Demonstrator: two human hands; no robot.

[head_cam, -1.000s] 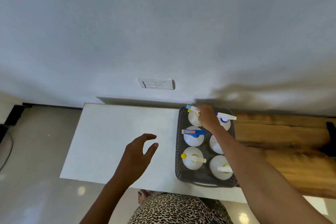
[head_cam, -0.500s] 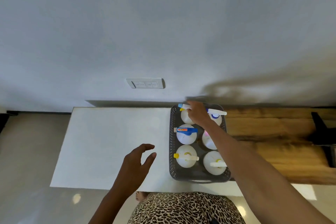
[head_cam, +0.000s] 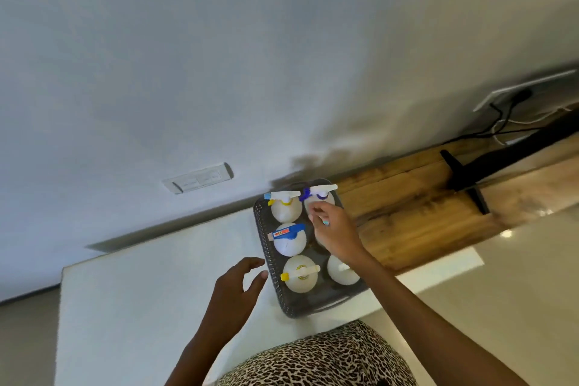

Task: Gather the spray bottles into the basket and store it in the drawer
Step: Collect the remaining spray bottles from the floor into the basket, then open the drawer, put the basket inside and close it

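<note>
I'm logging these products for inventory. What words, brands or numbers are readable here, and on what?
No text can be read.
On the blue sprayer head, a red sticker: some print, too blurred to read.
On the wall switch plate: no legible marking.
On the other spray bottles in the basket: seen from above, no label shows.

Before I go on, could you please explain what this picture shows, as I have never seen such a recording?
No machine here: a person works with bare hands, and the one camera sits on their head, looking down. On the white table stands a dark basket with spray bottles upright inside. The left hand hovers open beside the basket, holding nothing. The right hand reaches over the far bottles, fingers at the purple-collared bottle; the blur hides whether it grips it.
</note>
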